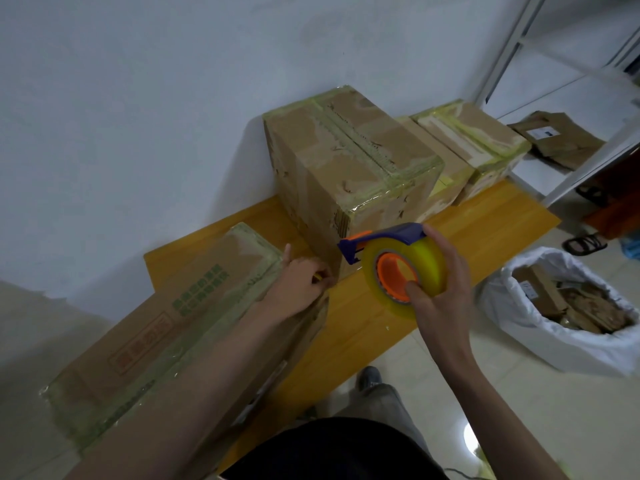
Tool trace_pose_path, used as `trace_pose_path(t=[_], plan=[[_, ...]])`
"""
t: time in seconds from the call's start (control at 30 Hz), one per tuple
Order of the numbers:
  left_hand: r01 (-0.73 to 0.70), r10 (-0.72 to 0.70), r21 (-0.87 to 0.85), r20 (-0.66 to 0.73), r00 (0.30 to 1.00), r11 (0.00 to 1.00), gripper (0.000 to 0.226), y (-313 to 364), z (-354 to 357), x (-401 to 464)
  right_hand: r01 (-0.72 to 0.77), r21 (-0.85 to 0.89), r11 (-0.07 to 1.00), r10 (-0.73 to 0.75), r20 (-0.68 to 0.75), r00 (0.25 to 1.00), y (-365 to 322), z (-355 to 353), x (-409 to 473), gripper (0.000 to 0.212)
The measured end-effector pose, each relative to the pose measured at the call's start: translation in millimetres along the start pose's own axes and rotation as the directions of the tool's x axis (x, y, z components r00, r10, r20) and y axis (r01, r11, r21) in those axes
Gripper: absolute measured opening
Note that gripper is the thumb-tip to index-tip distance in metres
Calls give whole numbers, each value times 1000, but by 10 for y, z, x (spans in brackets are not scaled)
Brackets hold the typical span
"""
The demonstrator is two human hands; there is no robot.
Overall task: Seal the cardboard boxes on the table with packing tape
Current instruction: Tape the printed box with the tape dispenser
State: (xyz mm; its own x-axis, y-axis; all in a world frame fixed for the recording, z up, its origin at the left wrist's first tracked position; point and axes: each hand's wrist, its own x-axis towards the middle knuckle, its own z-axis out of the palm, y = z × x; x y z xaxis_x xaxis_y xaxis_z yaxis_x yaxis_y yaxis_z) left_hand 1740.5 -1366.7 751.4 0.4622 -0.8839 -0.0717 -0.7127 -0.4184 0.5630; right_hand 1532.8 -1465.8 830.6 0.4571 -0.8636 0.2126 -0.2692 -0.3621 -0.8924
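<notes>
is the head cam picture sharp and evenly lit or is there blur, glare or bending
Head view: dim and soft overall; the left hand on the long box looks slightly blurred; the tape roll in the right hand is clearer; a bright glare spot on the floor; wide-angle bending curves the shelf frame.

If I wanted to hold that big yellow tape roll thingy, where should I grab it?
Probably the way the right hand holds the tape dispenser now: come from the right side, away from the blue cutter end on the left. Put your thumb in the orange hub's hole and wrap your fingers over the rounded rim. The hollow middle gives a good grip, and your fingers stay clear of the cutter.
</notes>
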Motion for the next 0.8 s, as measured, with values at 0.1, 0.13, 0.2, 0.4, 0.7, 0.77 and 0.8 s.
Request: trace_pose_path(t=[0.1, 0.13, 0.2, 0.4, 0.7, 0.77, 0.8], plan=[[-92, 90, 12, 142, 986, 996, 15, -69, -148, -57, -3, 6, 1000, 3, -9, 1000, -2, 9, 3, 83], [-117, 108, 46, 169, 980, 992, 17, -85, -172, -79, -5, 5, 1000, 5, -10, 1000, -2, 16, 5, 84], [-135, 115, 110, 175, 978, 985, 13, -108, -145, -100, -8, 6, 1000, 8, -9, 1000, 3, 35, 9, 84], [-88, 88, 43, 1, 996, 995, 18, -58, 74, -85, -8, 24, 1000, 8, 5, 1000, -12, 73, -4, 84], [104, -94, 99, -99, 991, 990, 57, -1058, -689, -52, -6, 60, 998, 4, 31, 1000, -57, 151, -15, 85], [191, -188, 24, -85, 978, 981, 59, -1242, -830, -48, 0, 60, 998, -2, 34, 999, -58, 164, -19, 85], [222, -222, -6, -66, 973, 975, 58, -1285, -869, -41, 0, 62, 998, -2, 34, 999, -58, 174, -20, 85]])
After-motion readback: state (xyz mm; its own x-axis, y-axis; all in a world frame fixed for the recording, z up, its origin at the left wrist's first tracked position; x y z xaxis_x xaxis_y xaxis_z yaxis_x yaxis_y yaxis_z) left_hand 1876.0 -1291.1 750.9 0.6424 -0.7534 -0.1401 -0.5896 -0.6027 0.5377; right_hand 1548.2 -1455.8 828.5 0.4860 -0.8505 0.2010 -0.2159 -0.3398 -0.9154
